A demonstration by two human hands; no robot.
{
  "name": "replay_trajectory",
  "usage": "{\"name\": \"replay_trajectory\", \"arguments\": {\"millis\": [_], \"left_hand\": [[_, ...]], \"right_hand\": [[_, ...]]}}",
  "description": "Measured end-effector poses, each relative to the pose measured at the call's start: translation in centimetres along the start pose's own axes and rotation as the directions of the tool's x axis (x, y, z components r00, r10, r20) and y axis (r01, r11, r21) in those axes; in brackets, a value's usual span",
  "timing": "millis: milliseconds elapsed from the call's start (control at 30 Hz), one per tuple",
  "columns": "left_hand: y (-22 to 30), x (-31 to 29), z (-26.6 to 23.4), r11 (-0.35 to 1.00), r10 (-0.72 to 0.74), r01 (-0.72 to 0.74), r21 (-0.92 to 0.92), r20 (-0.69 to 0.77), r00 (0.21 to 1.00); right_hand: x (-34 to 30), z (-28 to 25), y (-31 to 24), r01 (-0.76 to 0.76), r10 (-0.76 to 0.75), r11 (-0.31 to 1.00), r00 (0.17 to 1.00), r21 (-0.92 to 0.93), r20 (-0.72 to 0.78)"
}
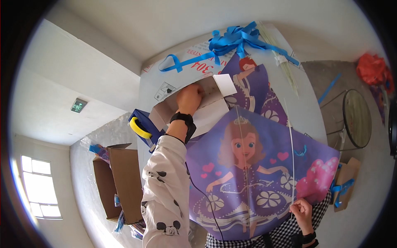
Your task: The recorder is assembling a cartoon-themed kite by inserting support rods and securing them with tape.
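Observation:
A large purple kite [269, 165] with a printed princess figure spreads across the table's near side and my lap. My left hand [190, 97] reaches into an open white cardboard box [211, 113] beyond the kite's upper left edge. Its fingers are curled down, and whatever they grip is hidden. At the kite's lower right, my right hand [302, 211] pinches a thin white rod [292, 161], which stands upright over the kite's face. Beneath the box's right side lie more purple printed kite sheets [258, 89].
A blue tape dispenser with a yellow part [140, 128] stands left of the box. Blue ribbon [235, 41] and a bundle of pale thin rods [285, 68] lie at the table's far side. Brown cartons [126, 182] stand left; a round stool [357, 118] is right.

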State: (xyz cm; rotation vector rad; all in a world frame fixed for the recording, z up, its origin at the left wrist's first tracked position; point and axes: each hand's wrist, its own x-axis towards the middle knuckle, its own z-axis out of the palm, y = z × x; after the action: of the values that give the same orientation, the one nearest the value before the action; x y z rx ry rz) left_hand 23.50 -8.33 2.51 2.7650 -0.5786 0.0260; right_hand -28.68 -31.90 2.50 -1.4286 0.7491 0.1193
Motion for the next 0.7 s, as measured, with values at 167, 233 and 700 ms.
{"name": "replay_trajectory", "arguments": {"millis": [167,233,700], "left_hand": [[0.4,0.9,0.4,0.990,0.023,-0.023,0.142,0.002,1.000],[0.1,1.5,0.6,0.984,0.036,-0.033,0.177,-0.015,0.999],[1.7,2.6,-0.7,0.970,0.003,-0.037,0.242,0.141,0.990]], "right_hand": [[0.0,0.1,-0.1,-0.005,0.005,1.000,1.000,0.004,0.005],[0.1,0.1,-0.1,0.009,-0.009,1.000,1.000,0.003,0.009],[0.1,0.1,-0.3,-0.013,0.013,1.000,1.000,-0.016,-0.001]]}}
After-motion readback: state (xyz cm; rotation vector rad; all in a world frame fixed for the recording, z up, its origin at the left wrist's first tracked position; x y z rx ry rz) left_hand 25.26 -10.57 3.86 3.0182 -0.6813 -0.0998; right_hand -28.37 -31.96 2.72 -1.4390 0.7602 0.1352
